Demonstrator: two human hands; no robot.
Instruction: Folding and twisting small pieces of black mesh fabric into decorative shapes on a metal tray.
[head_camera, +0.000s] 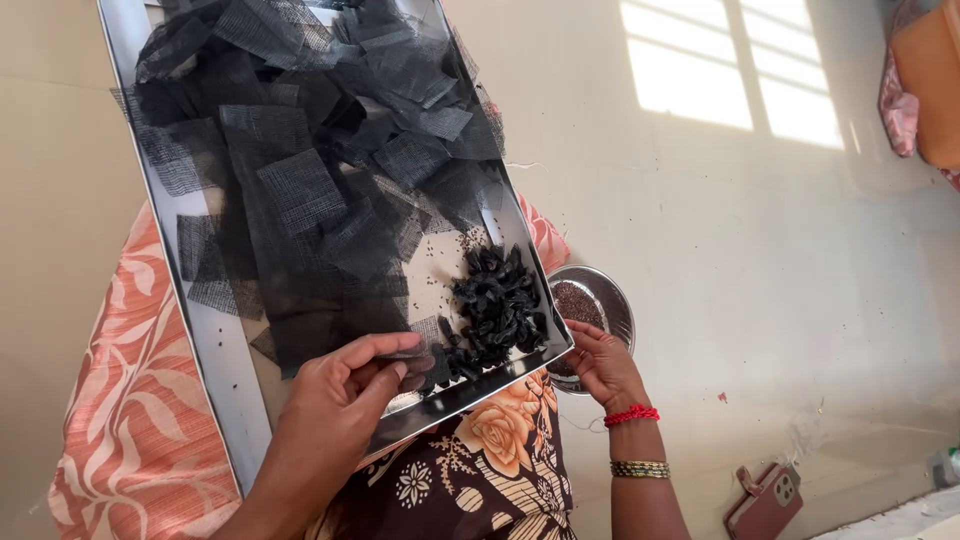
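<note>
Risk, tray: the steel tray (225, 370) rests tilted on the lap, near corner lowest; in my judgement the loose pile could slide toward that corner and over the rim if the tilt grows.
Risk, mesh: the black mesh squares (300, 190) lie heaped and overlapping; lifting one could drag its neighbours along, since the weave looks apt to snag.
Risk, seeds: the small steel bowl (600, 305) of dark seeds sits on the floor (760, 280) just beyond the tray's corner, half hidden by it; a nudge from the tray or wrist could tip it.
Left hand (340, 400): fingers pinched shut on the edge of one mesh square at the tray's near rim.
Right hand (600, 365): below the tray's corner, beside the bowl, fingers curled; whether they grip anything cannot be told, as the tray hides the tips.
Finished pieces: a cluster of small black gathered bundles (498, 305) lies at the tray's lower right, touching the mesh heap.
Mesh, appearance: thin, sheer, cut into rough squares, edges frayed.
Surroundings: orange floral cloth (130, 400) under the tray; a red phone case (765, 500) on the floor, well apart.
</note>
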